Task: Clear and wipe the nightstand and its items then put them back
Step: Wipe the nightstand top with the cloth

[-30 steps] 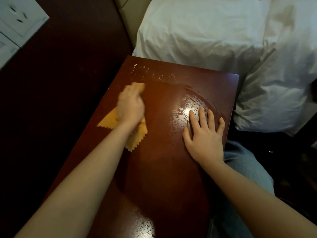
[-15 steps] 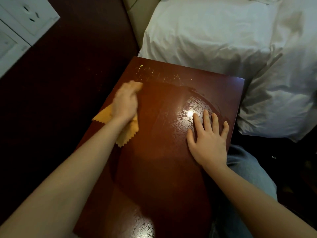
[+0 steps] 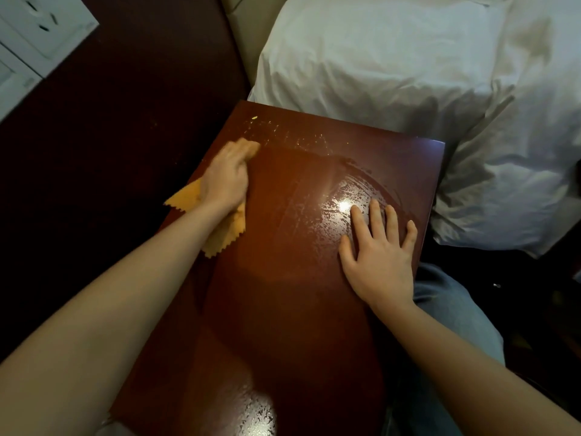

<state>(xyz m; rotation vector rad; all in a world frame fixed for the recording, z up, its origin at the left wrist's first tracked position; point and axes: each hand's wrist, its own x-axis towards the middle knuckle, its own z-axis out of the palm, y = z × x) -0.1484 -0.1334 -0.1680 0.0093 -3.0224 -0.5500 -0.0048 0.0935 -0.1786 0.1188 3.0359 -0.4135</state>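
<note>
The glossy dark red nightstand top fills the middle of the view, with nothing standing on it. My left hand presses a yellow-orange cloth with zigzag edges onto its far left part, close to the left edge. The cloth sticks out from under the hand on both sides. My right hand lies flat on the right side of the top, fingers spread. Dust specks and streaks show along the far edge. A smeared ring mark shines just beyond my right fingertips.
A bed with white pillows and sheets borders the nightstand's far and right sides. A dark wood wall panel runs along the left, with white wall sockets at the upper left. My jeans-clad leg is beside the right edge.
My left hand with the cloth has slid a little towards the left edge of the top. My right hand has stayed flat in the same spot.
</note>
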